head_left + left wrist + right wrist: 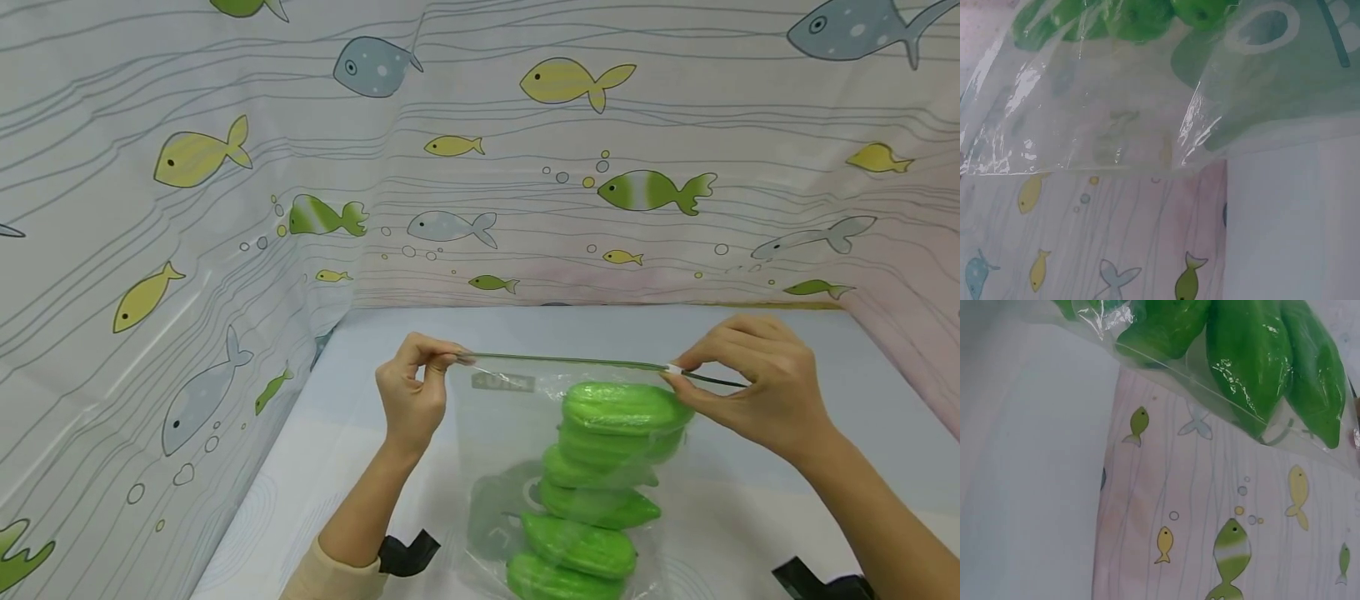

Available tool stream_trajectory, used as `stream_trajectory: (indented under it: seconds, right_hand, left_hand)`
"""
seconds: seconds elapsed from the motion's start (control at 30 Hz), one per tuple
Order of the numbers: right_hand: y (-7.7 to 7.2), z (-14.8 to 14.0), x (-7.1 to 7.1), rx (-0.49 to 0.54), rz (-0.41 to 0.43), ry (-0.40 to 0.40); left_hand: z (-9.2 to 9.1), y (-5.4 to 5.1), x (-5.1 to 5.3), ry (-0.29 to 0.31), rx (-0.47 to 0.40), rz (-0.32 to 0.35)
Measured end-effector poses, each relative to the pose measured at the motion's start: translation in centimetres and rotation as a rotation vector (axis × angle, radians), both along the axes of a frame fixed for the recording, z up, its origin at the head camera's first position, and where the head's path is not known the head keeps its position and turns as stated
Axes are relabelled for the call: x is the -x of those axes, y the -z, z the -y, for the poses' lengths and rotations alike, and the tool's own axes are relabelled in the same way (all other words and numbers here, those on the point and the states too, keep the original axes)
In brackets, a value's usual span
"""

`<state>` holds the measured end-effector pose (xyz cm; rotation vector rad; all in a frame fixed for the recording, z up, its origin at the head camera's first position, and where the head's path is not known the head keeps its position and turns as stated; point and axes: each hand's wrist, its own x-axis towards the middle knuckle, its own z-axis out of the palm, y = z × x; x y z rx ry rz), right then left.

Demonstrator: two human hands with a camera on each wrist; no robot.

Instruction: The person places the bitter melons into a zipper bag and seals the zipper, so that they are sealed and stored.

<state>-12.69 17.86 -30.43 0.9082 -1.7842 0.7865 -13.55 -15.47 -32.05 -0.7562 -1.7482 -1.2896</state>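
A clear slider zip bag (495, 442) hangs upright from both hands, its green zip strip (562, 359) stretched level between them. My left hand (416, 387) pinches the strip's left end between thumb and fingers. At the right, my right hand (765, 387) pinches the white slider (672, 368), and the strip's end sticks out beyond it. Stacked inside the bag are several bright-green, pointed vegetables or fruits (588, 504); their exact kind I cannot tell. Their tapered ends (1247, 369) show in the right wrist view. Neither hand is plainly visible in the wrist views.
Behind the bag lies a pale table (360, 342). Fish-printed sheeting (480, 183) stands at the back and along both sides. A black strap (408, 552) is on the left wrist, and another black strap (821, 581) is near the right forearm.
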Motion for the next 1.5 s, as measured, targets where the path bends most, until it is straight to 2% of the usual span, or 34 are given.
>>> stream_trajectory:
  seconds: [0.23,0.4,0.6,1.5]
  right_hand:
    - [-0.1,-0.6,-0.3,0.022,0.032,-0.020]
    - [-0.1,-1.0,-0.5,0.030,0.049,0.002]
    - [0.1,-1.2,-0.5,0.022,0.056,0.030]
    - [0.2,-1.3,-0.6,0.058,0.052,0.030]
  left_hand:
    - [0.6,0.2,0.0,-0.009,-0.027,0.039]
    - [0.7,0.3,0.0,-0.006,-0.040,0.066]
    - [0.8,0.4,0.0,-0.022,-0.044,0.073]
    - [1.0,0.7,0.0,-0.038,-0.057,0.110]
